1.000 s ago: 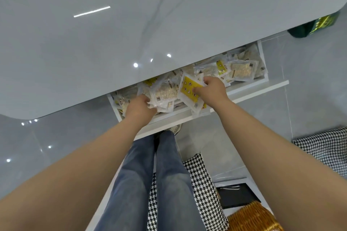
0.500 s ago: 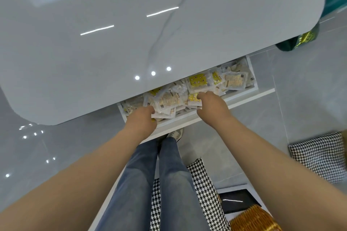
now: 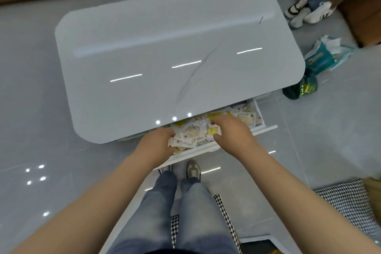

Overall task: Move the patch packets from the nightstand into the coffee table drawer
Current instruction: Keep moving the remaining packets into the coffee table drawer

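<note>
The white coffee table drawer [image 3: 208, 148] is pulled out under the glossy grey table top [image 3: 165, 51]. It is filled with several clear and yellow patch packets [image 3: 193, 132]. My left hand [image 3: 156, 144] rests on the left side of the pile, and its fingertips are hidden among the packets. My right hand [image 3: 233, 132] lies with spread fingers on the packets in the middle of the drawer, the thumb near a yellow packet [image 3: 213, 130]. The back of the drawer is hidden under the table top.
My legs and shoes [image 3: 193, 169] stand just before the drawer. A green bag [image 3: 301, 87] and a teal package [image 3: 323, 57] lie on the floor at the right. Other people's feet [image 3: 305, 10] are at the top right. A houndstooth cushion [image 3: 348, 202] lies lower right.
The view has pulled back and risen, so the whole table top shows. My right hand let go of the yellow packet it held and now lies on the pile. My left hand stays at the drawer's left side.
</note>
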Motion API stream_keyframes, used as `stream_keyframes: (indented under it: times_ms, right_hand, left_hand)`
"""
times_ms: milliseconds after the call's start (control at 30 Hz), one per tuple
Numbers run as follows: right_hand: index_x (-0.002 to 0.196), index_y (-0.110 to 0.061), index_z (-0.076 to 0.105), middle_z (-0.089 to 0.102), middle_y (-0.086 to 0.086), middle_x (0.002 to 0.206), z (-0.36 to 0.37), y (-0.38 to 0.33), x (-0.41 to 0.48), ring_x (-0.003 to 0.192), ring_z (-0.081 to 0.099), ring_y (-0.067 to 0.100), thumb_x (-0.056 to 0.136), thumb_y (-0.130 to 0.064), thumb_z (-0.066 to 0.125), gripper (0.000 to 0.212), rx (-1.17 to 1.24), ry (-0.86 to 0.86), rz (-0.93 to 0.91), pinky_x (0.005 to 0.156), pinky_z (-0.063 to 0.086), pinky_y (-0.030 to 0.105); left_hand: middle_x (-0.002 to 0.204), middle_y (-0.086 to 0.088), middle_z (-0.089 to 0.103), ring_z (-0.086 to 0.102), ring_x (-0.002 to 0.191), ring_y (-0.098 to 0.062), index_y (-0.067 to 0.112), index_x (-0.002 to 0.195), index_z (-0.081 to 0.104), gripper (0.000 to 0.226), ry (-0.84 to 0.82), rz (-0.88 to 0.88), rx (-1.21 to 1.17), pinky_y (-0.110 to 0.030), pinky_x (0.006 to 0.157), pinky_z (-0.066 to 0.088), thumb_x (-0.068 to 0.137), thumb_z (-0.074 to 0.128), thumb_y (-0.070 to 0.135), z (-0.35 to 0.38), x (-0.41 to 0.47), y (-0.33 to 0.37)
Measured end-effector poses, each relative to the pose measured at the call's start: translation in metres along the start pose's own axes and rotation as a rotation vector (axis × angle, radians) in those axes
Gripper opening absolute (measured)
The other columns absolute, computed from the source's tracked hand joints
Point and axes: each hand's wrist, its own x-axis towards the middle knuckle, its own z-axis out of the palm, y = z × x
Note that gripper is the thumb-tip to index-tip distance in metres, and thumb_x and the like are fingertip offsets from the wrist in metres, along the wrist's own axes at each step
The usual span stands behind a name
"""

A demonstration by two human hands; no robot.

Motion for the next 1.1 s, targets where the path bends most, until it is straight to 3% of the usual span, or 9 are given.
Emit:
stream_keyframes:
  times_ms: [200,533,867,1100]
  right_hand:
    - [0.129,-0.023,0.053,0.058,0.0,0.125,-0.054,-0.032,-0.044,0.113,0.054,0.018,0.088,-0.023,0.057,0.042,-0.015,-0.024,-0.17,0.088,0.044,0.028]
    - [0.13,-0.028,0.052,0.057,-0.007,0.126,-0.098,-0.115,-0.075,0.115,0.053,0.011,0.09,-0.025,0.058,0.04,-0.147,0.016,-0.539,0.092,0.039,0.021]
    - [0.13,-0.028,0.053,0.057,-0.007,0.125,-0.069,-0.256,-0.086,0.111,0.054,0.012,0.09,-0.024,0.056,0.04,-0.287,-0.055,-0.781,0.089,0.04,0.02]
    - [0.128,-0.028,0.054,0.057,-0.009,0.124,-0.03,-0.38,-0.1,0.114,0.052,0.009,0.09,-0.025,0.055,0.038,-0.324,-0.049,-0.866,0.093,0.039,0.02]
  left_hand:
    - [0.118,-0.001,0.058,0.056,0.106,-0.019,0.021,0.121,0.055,0.035,0.22,-0.102,-0.064,-0.029,0.083,0.046,0.087,0.055,0.025,-0.03,-0.07,0.014]
    - [0.125,0.003,0.056,0.054,0.113,-0.014,0.021,0.126,0.053,0.037,0.526,-0.298,-0.296,-0.025,0.091,0.043,0.089,0.057,0.024,-0.048,-0.174,-0.002]
    - [0.126,0.006,0.057,0.054,0.114,-0.012,0.024,0.125,0.053,0.038,0.676,-0.521,-0.455,-0.023,0.091,0.042,0.088,0.06,0.027,-0.048,-0.272,-0.093]
    - [0.123,0.007,0.058,0.054,0.111,-0.012,0.023,0.123,0.054,0.036,0.764,-0.571,-0.466,-0.023,0.092,0.042,0.087,0.06,0.026,-0.063,-0.341,-0.192]
